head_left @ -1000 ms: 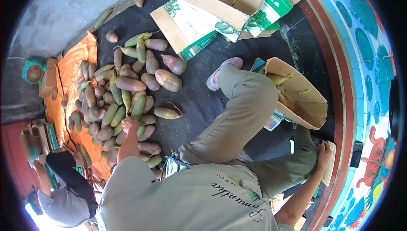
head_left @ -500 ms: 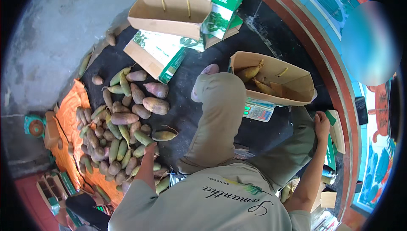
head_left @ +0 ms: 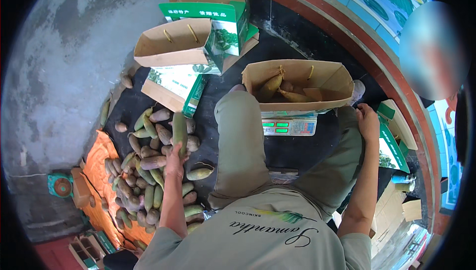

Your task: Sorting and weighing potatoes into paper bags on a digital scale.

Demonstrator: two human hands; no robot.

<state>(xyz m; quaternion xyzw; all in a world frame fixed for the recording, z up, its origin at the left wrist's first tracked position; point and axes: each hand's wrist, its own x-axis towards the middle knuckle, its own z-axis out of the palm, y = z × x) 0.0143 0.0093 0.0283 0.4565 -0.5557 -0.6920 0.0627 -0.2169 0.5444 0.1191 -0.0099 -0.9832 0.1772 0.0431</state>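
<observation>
A long green radish [head_left: 179, 130] stands nearly upright in my left hand [head_left: 174, 161], which is closed round its lower end. It is held over a heap of green and purplish-brown radishes [head_left: 144, 178] on my left. My right hand [head_left: 368, 122] rests on my right knee, fingers loosely apart, with nothing in it. In front of me, between my knees, an open cardboard box [head_left: 302, 106] with yellow rope handles holds several radishes [head_left: 271, 89]. The box sits on a scale [head_left: 290, 126] with lit green displays.
More open cardboard boxes [head_left: 173, 54], green and white outside, are stacked ahead on the left. Another green carton [head_left: 391, 143] leans beside my right hand. An orange cloth [head_left: 101, 156] lies under part of the heap. A low red-brown ledge [head_left: 342, 37] runs along the right.
My left hand has risen from the heap, bringing up a green radish. The view has shifted a little, and my right hand stays at my knee.
</observation>
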